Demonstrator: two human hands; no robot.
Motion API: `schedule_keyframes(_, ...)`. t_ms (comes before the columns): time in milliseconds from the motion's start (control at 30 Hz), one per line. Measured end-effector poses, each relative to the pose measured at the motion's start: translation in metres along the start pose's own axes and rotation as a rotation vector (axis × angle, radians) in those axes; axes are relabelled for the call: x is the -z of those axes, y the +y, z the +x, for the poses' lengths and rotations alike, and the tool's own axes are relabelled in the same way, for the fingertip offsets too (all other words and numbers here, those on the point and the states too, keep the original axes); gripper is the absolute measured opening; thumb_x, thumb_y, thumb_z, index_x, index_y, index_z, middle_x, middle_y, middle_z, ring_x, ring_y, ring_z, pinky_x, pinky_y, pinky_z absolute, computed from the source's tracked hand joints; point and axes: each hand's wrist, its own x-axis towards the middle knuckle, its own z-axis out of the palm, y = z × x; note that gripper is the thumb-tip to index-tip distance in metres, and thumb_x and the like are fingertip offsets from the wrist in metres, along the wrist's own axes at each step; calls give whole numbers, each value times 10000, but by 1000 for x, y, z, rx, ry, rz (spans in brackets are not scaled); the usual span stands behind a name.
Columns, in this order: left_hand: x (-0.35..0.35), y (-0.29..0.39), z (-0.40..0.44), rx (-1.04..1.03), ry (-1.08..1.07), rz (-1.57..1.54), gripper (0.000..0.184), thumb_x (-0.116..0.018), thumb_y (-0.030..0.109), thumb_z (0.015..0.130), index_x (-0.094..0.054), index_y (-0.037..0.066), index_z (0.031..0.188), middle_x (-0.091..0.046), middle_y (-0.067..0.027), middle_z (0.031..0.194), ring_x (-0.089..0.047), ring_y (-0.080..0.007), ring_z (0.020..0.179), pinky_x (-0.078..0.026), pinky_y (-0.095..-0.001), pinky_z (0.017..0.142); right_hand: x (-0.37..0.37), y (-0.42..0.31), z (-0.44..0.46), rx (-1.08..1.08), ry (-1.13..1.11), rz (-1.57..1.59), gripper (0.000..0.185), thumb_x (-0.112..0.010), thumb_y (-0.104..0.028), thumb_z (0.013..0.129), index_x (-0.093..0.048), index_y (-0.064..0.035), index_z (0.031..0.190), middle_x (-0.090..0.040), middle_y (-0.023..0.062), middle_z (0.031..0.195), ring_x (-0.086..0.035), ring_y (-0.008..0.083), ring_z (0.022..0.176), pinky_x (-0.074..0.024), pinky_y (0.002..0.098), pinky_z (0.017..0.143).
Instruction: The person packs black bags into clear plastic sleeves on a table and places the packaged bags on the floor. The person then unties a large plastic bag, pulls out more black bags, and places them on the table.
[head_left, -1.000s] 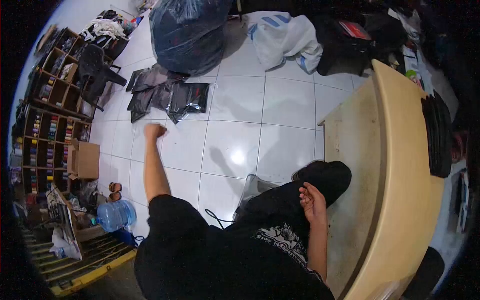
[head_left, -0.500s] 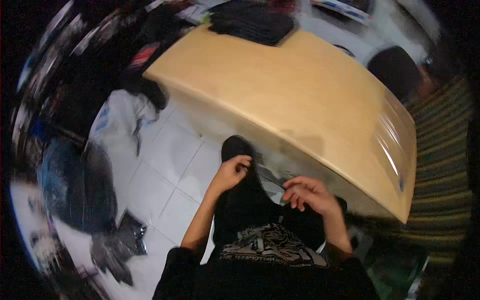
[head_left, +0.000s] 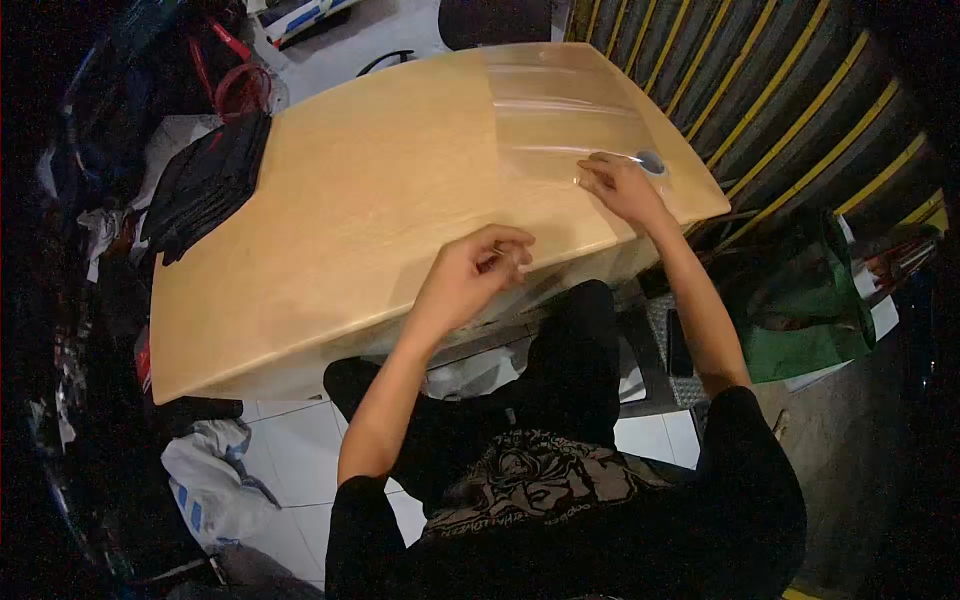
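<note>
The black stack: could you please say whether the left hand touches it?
Apart: the head view shows bare table between the left hand and the black stack.

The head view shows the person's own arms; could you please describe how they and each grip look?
The left grip and right grip are bare hands, ungloved. Short black sleeves end near the elbows, leaving the forearms uncovered; no watch shows.

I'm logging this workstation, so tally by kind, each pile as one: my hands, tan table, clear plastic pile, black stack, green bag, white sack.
Hands: 2 (left hand, right hand)
Tan table: 1
Clear plastic pile: 1
Black stack: 1
Green bag: 1
White sack: 1
Total: 7
</note>
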Motion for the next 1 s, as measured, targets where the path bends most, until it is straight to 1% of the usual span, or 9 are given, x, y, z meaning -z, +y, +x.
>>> schedule_keyframes(67,1,-6,29,-36,137,213,190,-554,31,883,-591,-8,1066,-646,-82,890,-604,-120,791,-499,-256,688,-5,3,-2,90,96,-7,217,-577,-226,874,-685,-50,941,-651,116,985,-590,313,925,-454,390,820)
schedule_keyframes(100,6,-23,47,-117,168,348,328,-621,83,822,-559,5,1135,-627,-129,989,-629,-244,854,-489,-305,744,-5,1,-6,80,85,-12,217,-571,-225,878,-683,-49,940,-651,115,979,-589,308,928,-449,390,819)
schedule_keyframes(167,1,-28,70,-450,374,784,373,-644,67,765,-564,30,1127,-587,-129,1077,-578,-298,1000,-453,-387,854,0,-4,-6,68,74,-25,219,-559,-224,886,-678,-48,937,-652,113,967,-587,298,934,-440,389,818)
schedule_keyframes(367,-8,-32,112,-658,413,1258,303,-635,111,777,-593,83,1076,-586,-93,1107,-562,-273,1031,-424,-411,854,21,-10,-8,303,171,16,222,-565,-245,884,-650,-40,895,-647,103,898,-586,285,871,-448,371,774)
schedule_keyframes(533,12,-4,110,-825,492,1024,134,-621,72,787,-669,78,911,-679,-60,832,-628,-251,765,-451,-352,738,56,-26,-5,337,114,-82,207,-582,-243,862,-658,-59,920,-658,103,920,-608,284,875,-481,376,780)
schedule_keyframes(600,18,20,79,-802,460,994,178,-647,42,729,-666,72,904,-676,-75,849,-624,-237,826,-440,-364,772,64,-35,-13,389,121,-67,185,-585,-200,856,-663,-62,950,-666,96,918,-627,266,882,-495,364,782)
schedule_keyframes(767,60,53,-22,-581,297,555,736,-874,250,512,-590,11,1147,-634,-123,1076,-589,-245,1020,-412,-360,922,133,-102,-43,351,-227,336,136,-620,-118,827,-681,-19,899,-673,112,890,-655,246,828,-502,345,715)
schedule_keyframes(933,126,6,-48,-279,138,600,611,-848,212,561,-617,49,1103,-632,-111,1083,-583,-267,1026,-387,-379,962,180,-106,-12,432,11,480,131,-604,-52,826,-672,5,922,-669,92,912,-642,183,837,-499,288,750)
schedule_keyframes(1000,111,22,-46,-372,176,653,552,-832,210,589,-627,59,1079,-623,-105,1108,-578,-271,1030,-381,-376,973,173,-94,17,409,164,773,204,-610,-62,827,-641,20,1011,-658,88,920,-629,169,829,-501,286,744)
